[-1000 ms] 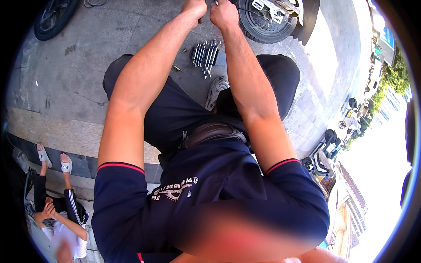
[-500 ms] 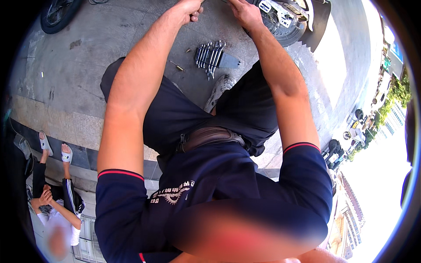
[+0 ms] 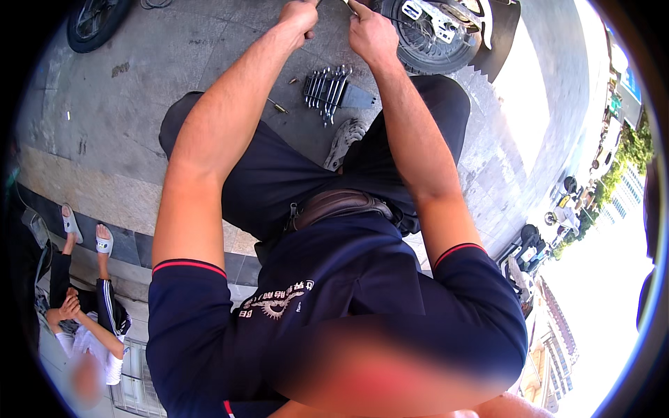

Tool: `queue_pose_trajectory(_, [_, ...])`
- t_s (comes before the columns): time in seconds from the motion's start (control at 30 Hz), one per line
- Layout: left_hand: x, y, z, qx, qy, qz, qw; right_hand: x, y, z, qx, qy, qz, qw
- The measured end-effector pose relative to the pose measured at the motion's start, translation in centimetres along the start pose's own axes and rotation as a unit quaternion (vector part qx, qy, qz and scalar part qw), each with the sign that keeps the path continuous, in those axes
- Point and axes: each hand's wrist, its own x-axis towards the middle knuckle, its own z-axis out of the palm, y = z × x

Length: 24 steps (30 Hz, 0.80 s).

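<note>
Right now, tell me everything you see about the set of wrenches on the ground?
The set of wrenches is a row of shiny, silver, metal-looking tools, side by side, with a flat dark grey holder sticking out at the right. They're too small to count surely. The set lies on grey paving, beyond a patterned shoe. Neither the left hand nor the right hand touches it.

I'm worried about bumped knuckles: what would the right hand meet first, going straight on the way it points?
The right hand seems to have a free way up to the picture's upper edge, past the thin piece in its grip; the wheel sits to its right, though depth is unclear.
</note>
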Motion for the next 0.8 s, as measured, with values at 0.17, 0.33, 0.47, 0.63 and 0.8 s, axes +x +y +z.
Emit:
queue_pose_trajectory(0.17, [1.9, -1.5, -0.1, -0.052, -0.033, 0.017, 0.998, 0.1, -3.0, 2.4, 0.049, 0.028, 0.05, 0.997])
queue_pose_trajectory(0.33, [4.4, -2.6, 0.7, -0.155, 0.016, 0.007, 0.988, 2.2, -6.0, 4.0, 0.129, 0.017, 0.1, 0.986])
queue_pose_trajectory(0.47, [4.6, -2.6, -0.7, -0.138, -0.085, -0.036, 0.986, 2.4, -5.5, 3.1, 0.131, -0.018, 0.105, 0.986])
queue_pose_trajectory(0.63, [1.9, -0.6, -1.5, -0.09, -0.131, -0.031, 0.987, 1.5, -3.7, 2.3, 0.066, -0.02, 0.053, 0.996])
queue_pose_trajectory(0.8, [2.6, -0.3, -2.7, -0.069, -0.139, -0.055, 0.986, 3.6, 3.1, -1.0, -0.004, -0.091, -0.069, 0.994])
